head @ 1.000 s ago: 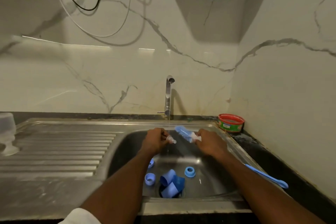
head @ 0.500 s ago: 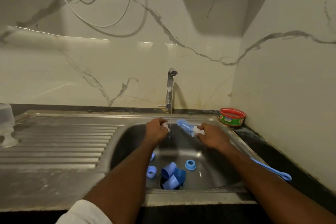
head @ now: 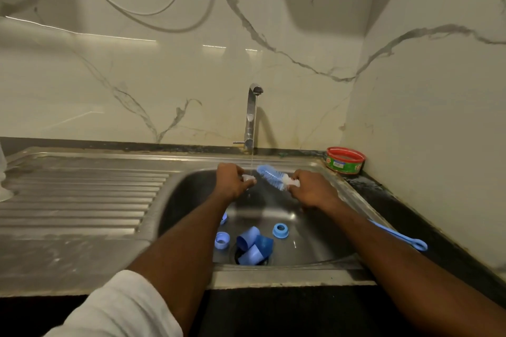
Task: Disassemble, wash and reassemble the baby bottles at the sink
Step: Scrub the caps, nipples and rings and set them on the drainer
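Pinching a small clear teat (head: pixel 249 178) in the left hand (head: pixel 231 182) under the tap's (head: pixel 253 115) thin stream, while the right hand (head: pixel 310 191) grips a blue brush (head: pixel 272 176) just beside it, risks the wet teat slipping into the sink (head: pixel 323 238) among the 5 or so blue parts (head: pixel 253 245).

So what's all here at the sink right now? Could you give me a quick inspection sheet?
Surface: steel sink with ribbed drainboard; tap running thinly.
Job's things: blue caps at the drain, blue rings nearby, small clear teat, blue brush.
Clutter: red-rimmed tub, long blue handle on the counter.
Hands: left hand pinches the teat under the stream; right hand grips the brush.
Cables: wires looping on the wall.
Surroundings: marble-look walls.
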### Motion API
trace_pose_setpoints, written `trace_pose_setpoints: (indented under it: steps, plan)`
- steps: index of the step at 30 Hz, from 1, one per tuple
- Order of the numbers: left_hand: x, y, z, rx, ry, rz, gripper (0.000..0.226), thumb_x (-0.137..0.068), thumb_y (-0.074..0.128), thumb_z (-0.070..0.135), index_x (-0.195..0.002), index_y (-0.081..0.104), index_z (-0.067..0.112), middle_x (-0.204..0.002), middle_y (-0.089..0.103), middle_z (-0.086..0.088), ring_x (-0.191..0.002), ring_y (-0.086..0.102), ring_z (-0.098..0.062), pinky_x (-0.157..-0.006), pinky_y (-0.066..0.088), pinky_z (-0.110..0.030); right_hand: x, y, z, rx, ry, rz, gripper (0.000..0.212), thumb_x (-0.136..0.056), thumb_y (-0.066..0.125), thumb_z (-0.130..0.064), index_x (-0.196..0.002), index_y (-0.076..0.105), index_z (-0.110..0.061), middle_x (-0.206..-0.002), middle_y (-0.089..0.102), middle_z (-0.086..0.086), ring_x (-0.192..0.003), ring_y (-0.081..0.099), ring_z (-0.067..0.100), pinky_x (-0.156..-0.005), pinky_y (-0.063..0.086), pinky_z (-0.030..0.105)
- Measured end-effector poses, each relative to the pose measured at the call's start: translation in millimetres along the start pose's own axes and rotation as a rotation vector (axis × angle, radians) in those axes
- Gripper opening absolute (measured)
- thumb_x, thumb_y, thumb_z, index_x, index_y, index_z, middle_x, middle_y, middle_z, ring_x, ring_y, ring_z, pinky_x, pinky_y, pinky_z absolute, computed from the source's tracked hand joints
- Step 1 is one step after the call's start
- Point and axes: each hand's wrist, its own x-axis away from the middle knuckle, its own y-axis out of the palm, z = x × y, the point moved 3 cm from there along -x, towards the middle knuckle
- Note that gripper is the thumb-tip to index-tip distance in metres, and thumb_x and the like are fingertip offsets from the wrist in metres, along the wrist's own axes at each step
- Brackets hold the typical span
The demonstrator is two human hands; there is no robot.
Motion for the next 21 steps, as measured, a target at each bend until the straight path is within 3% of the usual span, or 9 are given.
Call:
trace_pose_setpoints:
  steps: [3,8,11,14,16,21]
  plan:
    - [1.5,7.2,10.8,0.032,0.025,0.007,0.026,-0.084,0.082,0.019,-0.103,0.072,0.005,-0.094,0.072,-0.007,-0.076,0.062,-0.006,-0.064,0.045,-0.012,1.8,1.7,-1.8,-0.014,-0.001,-0.012,0.034,-0.1,0.059,-0.032,-0.133,0.058,-0.024,-0.122,0.068,0.006,-0.094,0.068,0.023,-0.084,0.054,0.036]
    - [4.5,13.2,24.7,0.074,0.136,0.014,0.036,-0.089,0.078,0.025,-0.123,0.069,0.015,-0.109,0.069,0.003,-0.1,0.065,-0.012,-0.088,0.05,-0.024,1.1,-0.1,0.1,0.012,0.005,0.02,0.036,-0.101,0.055,-0.031,-0.136,0.056,-0.021,-0.121,0.068,0.007,-0.092,0.067,0.024,-0.083,0.052,0.034]
    - [2.4,14.0,13.7,0.033,0.087,-0.019,0.04,-0.091,0.074,0.022,-0.129,0.063,0.016,-0.116,0.069,-0.005,-0.108,0.066,-0.019,-0.09,0.049,-0.027,0.6,0.1,0.3,0.031,0.008,0.02,0.037,-0.101,0.055,-0.034,-0.136,0.056,-0.022,-0.124,0.067,0.007,-0.096,0.066,0.023,-0.082,0.048,0.032]
    - [1.2,4.0,16.5,0.042,0.104,0.085,0.04,-0.089,0.077,0.018,-0.126,0.065,0.009,-0.113,0.072,-0.009,-0.103,0.068,-0.02,-0.089,0.051,-0.026,1.1,-2.3,-1.1,0.049,-0.003,0.052,0.034,-0.1,0.055,-0.035,-0.132,0.058,-0.022,-0.125,0.066,0.008,-0.106,0.063,0.026,-0.08,0.043,0.031]
    - [3.0,-4.6,21.6,0.12,0.139,0.178,0.035,-0.088,0.079,0.018,-0.12,0.07,0.009,-0.107,0.074,-0.005,-0.096,0.068,-0.013,-0.084,0.047,-0.018,1.0,-5.8,-0.8,0.054,-0.009,0.09,0.033,-0.101,0.055,-0.036,-0.13,0.058,-0.021,-0.125,0.065,0.009,-0.109,0.061,0.026,-0.078,0.039,0.031]
    - [4.7,-3.9,11.3,0.1,0.12,0.123,0.027,-0.089,0.078,0.025,-0.112,0.074,0.011,-0.102,0.076,-0.006,-0.094,0.068,-0.014,-0.088,0.05,-0.025,-0.3,-7.1,1.9,0.069,-0.009,0.104,0.031,-0.1,0.055,-0.036,-0.128,0.06,-0.023,-0.122,0.067,0.007,-0.104,0.061,0.024,-0.077,0.041,0.031]
